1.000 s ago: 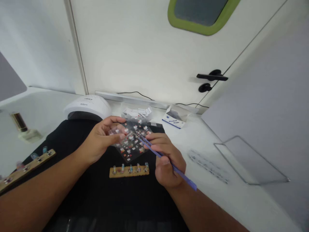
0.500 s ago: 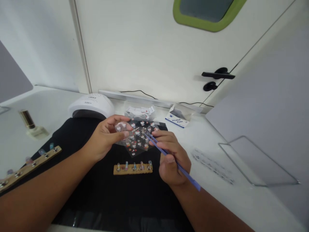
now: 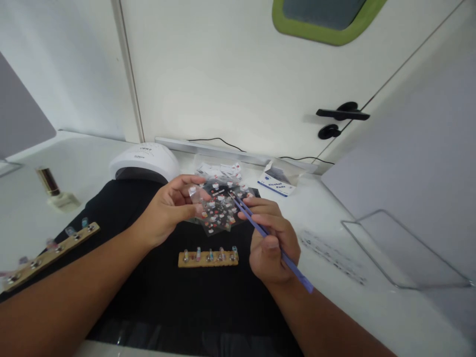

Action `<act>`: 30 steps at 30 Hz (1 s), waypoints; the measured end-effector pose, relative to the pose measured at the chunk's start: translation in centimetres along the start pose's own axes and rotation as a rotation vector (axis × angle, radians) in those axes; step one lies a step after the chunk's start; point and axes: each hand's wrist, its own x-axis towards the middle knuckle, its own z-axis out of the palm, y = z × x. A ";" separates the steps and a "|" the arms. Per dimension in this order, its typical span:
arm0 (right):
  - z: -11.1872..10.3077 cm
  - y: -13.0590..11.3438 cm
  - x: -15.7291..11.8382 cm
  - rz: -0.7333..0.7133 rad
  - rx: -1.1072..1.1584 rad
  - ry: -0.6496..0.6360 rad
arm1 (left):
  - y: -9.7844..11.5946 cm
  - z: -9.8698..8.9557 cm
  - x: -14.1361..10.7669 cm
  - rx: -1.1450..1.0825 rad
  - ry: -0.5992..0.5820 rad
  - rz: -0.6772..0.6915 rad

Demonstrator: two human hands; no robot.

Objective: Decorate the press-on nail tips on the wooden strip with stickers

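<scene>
My left hand [image 3: 173, 210] pinches the edge of a clear sticker sheet [image 3: 219, 202] printed with white cat faces and red bits. More such sheets lie beneath, overlapping, so I cannot tell exactly where the held one ends. In my right hand [image 3: 275, 240] is a pair of purple tweezers [image 3: 260, 228], gripped like a pen, with the tips over the sheet. Whether the tips hold anything is too small to make out. Just below the hands, a wooden strip [image 3: 208, 261] carries several small decorated nail tips.
A second nail-tip strip [image 3: 55, 253] lies at left beside a polish bottle [image 3: 61, 198]. Behind stand a white nail lamp [image 3: 145, 158], a bag of small packets [image 3: 219, 170] and an alcohol pads box [image 3: 277, 181]. A black cloth [image 3: 193, 302] covers the middle; a wire frame [image 3: 372, 253] is at right.
The whole view has shifted slightly, so things appear a little further right. The left hand's sheet looks flatter over the others, with the tweezers still held above it.
</scene>
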 end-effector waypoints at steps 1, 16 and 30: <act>0.0 0.0 0.0 0.000 -0.003 0.000 | 0.0 0.0 0.0 0.001 -0.001 0.000; -0.2 0.1 -0.1 0.013 -0.005 -0.015 | 0.2 0.2 -0.1 0.001 -0.010 -0.016; -0.1 0.2 0.0 0.009 -0.037 0.014 | 0.2 0.4 0.0 0.024 -0.010 -0.014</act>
